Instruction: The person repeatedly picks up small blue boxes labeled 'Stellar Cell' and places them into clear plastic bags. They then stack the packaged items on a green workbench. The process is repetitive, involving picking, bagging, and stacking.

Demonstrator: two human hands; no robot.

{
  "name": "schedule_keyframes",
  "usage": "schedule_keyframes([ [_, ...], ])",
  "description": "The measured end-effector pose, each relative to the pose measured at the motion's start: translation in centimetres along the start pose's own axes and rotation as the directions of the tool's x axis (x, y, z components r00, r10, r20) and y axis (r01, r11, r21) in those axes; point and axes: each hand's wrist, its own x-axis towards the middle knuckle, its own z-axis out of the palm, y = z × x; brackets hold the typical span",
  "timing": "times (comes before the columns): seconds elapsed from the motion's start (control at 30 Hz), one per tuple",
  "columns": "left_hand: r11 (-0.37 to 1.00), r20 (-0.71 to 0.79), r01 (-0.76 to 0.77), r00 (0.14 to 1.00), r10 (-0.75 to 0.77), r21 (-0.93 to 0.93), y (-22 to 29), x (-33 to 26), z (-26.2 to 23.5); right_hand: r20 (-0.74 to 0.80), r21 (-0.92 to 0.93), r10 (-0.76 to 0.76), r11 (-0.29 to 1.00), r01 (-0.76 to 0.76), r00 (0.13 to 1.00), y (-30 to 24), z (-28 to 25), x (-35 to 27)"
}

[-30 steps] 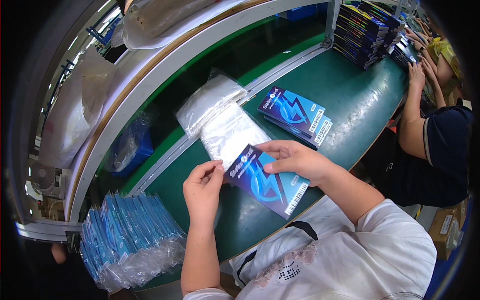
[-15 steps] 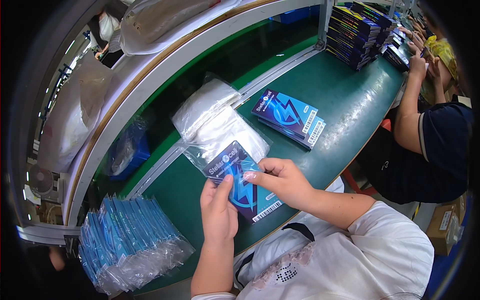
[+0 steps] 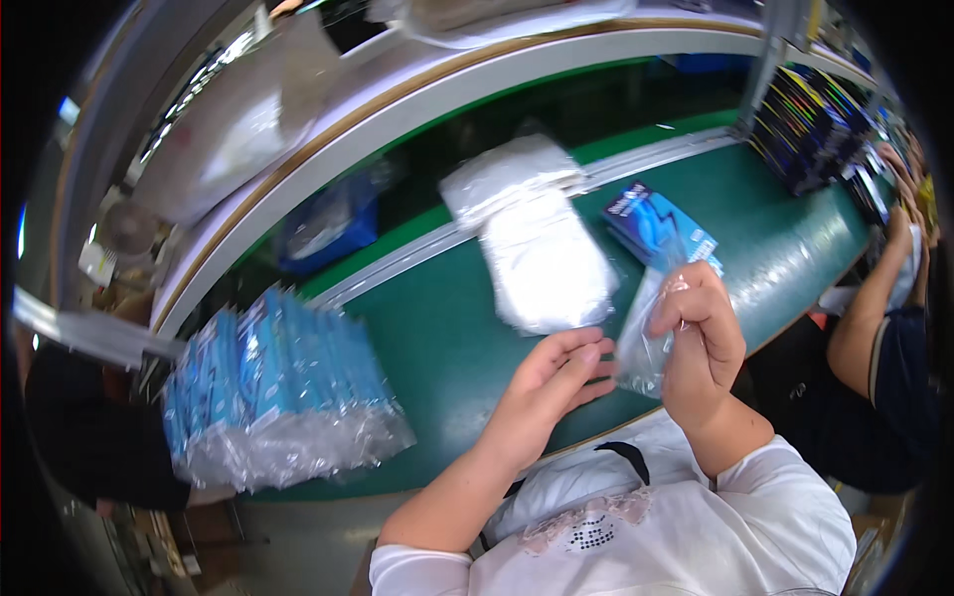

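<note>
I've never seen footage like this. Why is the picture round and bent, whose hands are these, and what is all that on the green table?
There is no machine here: a person wears a wide fisheye camera on the head, looking down, so straight edges curve toward the rim. The two bare hands coming in from the bottom are that person's own. The right hand pinches a clear plastic bag in a closed grip; the left hand is open, its fingertips reaching toward the bag's lower edge. On the green table lie a pile of empty clear bags, a blue flat box behind the held bag, and, at the left, a row of blue packs already bagged. Dark stacked boxes stand at the far right, where another person's arm rests on the table edge.
</note>
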Motion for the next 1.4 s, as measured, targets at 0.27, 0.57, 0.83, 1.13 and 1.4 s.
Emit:
schedule_keyframes([
  [0.27, 0.958, -0.06, -0.045, 0.998, 0.029, -0.284, 1.4, -3.1, -1.1, 0.502, 0.284, -0.163, 0.959, 0.016, 0.849, -3.2, 4.0, 0.0],
  [0.57, 0.042, -0.038, -0.103, 0.043, 0.998, 0.994, 8.7, -11.3, -5.8, 0.494, 0.254, 0.061, 0.944, -0.211, 0.867, -1.7, 2.0, -0.2],
  [0.83, -0.044, -0.087, 0.45, 0.266, 0.96, 0.892, 9.3, -12.4, -10.2, 0.294, 0.058, 0.114, 0.989, -0.136, 0.949, 1.1, -0.1, 1.2],
  [1.13, -0.298, 0.272, 0.019, 0.357, 0.894, 0.954, 5.7, -7.5, -4.0, -0.04, -0.813, 0.186, 0.566, -0.14, 0.982, 9.9, -4.4, 3.5],
  [1.4, -0.378, 0.413, -0.231, 0.744, 0.525, 0.897, 1.8, 2.7, -5.8, -0.207, -0.63, 0.282, 0.695, -0.348, 0.937, 9.9, -3.4, 3.0],
])
